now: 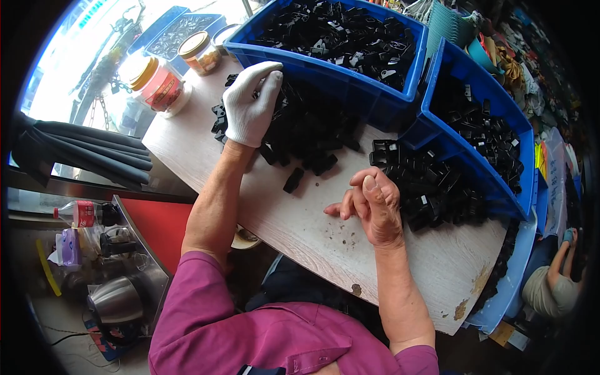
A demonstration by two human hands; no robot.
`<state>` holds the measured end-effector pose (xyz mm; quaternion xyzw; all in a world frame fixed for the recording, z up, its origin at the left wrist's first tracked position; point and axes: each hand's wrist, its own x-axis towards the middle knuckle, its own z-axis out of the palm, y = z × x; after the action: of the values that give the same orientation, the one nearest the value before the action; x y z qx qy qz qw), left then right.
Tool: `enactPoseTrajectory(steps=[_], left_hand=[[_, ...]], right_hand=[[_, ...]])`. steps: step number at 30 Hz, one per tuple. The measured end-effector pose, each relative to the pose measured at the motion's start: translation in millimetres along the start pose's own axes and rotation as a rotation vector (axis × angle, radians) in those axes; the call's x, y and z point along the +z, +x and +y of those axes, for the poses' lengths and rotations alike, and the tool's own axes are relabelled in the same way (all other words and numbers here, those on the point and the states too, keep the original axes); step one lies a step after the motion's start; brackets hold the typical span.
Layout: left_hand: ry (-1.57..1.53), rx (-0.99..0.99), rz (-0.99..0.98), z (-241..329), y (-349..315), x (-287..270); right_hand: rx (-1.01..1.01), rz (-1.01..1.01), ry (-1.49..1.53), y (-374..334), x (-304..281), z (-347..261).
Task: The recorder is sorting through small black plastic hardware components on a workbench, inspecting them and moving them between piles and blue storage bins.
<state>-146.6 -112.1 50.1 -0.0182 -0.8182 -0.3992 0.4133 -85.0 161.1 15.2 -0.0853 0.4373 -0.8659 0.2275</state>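
Note:
My left hand, in a white glove, lies palm down on a pile of small black plastic parts spread over the pale wooden tabletop; its fingers are apart and I see nothing gripped. My right hand is bare and rests on the table beside a second heap of black parts. Its fingers curl toward the thumb, and whether a part sits between them is hidden. One loose black part lies between the hands.
Two blue bins of black parts stand behind the piles, one at the back, one to the right. Jars sit at the table's left end. Kettle and bottle lie lower left. Another person sits at lower right.

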Motion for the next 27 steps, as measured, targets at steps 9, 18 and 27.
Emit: enactPoseTrajectory(steps=[9,18,27], left_hand=[[0.169,0.411,-0.128,28.0,8.2,-6.2],[0.235,0.525,-0.207,34.8,71.2,15.9],[0.512,0.196,-0.782,16.2,130.6,97.5]], right_hand=[[0.083,-0.108,-0.078,0.9,-7.2,-2.4],[0.167,-0.165,-0.05,1.4,-12.2,-7.1],[0.172,-0.14,-0.115,0.0,-6.0,-4.0]])
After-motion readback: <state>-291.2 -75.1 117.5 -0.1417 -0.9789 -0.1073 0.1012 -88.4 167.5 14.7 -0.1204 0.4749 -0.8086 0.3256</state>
